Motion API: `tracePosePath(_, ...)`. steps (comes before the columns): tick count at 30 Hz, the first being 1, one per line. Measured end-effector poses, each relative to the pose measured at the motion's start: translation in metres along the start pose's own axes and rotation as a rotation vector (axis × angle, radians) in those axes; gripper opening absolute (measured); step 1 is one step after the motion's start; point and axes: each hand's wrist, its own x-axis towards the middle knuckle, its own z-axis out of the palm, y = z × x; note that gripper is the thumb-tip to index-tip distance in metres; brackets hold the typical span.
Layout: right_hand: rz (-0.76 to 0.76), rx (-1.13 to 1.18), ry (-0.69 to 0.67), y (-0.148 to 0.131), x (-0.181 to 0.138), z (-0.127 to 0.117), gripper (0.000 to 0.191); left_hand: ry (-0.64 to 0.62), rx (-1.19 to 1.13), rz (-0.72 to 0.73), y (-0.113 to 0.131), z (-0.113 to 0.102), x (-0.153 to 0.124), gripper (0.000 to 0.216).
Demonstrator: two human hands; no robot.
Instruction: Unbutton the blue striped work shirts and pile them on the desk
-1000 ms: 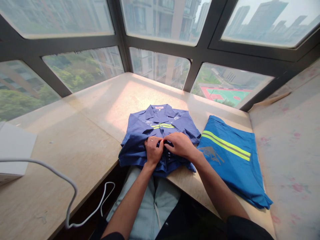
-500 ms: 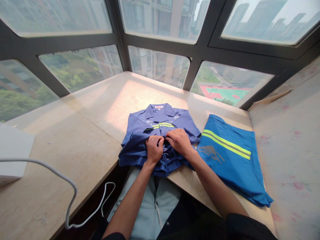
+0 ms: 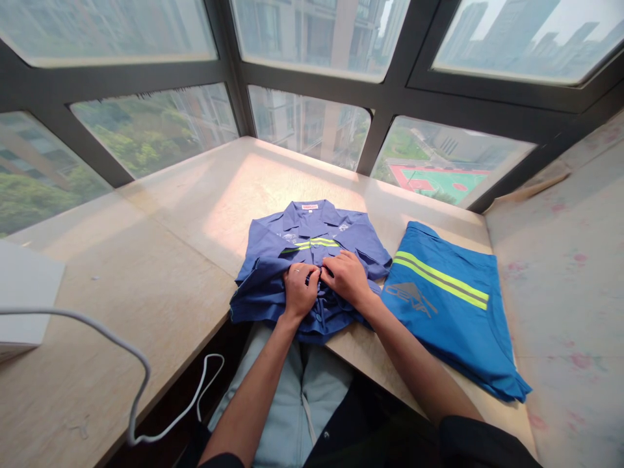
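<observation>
A dark blue work shirt (image 3: 273,250) with a yellow reflective stripe lies collar-away on the beige window counter (image 3: 160,260), its hem hanging over the near edge. My left hand (image 3: 298,290) and my right hand (image 3: 347,278) meet at the shirt's front placket, just below the stripe. Both pinch the fabric there with curled fingers, thumbs almost touching. A ring shows on my left hand. What lies between the fingertips is too small to make out beyond cloth.
A brighter blue folded garment (image 3: 453,312) with yellow stripes and a grey logo lies to the right of the shirt. A white cable (image 3: 139,364) loops from a white box (image 3: 24,299) at the left. Dark-framed windows ring the counter; a pale floral surface (image 3: 570,292) is at the right.
Both hands have crept a little up the shirt front toward the collar, still pinching the placket. The shirt and the folded garment lie as before.
</observation>
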Motion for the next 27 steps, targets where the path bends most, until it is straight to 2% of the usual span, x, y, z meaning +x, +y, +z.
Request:
tracePosePath(4,0.021,-0.007,-0.054,0.001,0.001,0.004,0.022,0.008,0.018,-0.003,-0.002,0.002,-0.001,0.012)
tracePosePath(14,0.016,-0.067,-0.345,0.001,0.008,-0.007,0.024,0.022,0.206,-0.057,-0.003,0.008,-0.005,0.011)
tracePosePath(20,-0.052,0.141,-0.421,0.018,0.007,-0.012,0.023,-0.002,0.257,0.005,0.0,0.005,-0.004,0.014)
tracePosePath(24,-0.01,0.328,-0.421,0.029,0.006,-0.01,0.021,-0.068,0.226,0.05,0.003,0.001,-0.004,0.013)
tracePosePath(27,0.028,0.389,-0.397,0.031,0.005,-0.006,0.018,-0.104,0.249,0.047,0.004,0.002,-0.005,0.02)
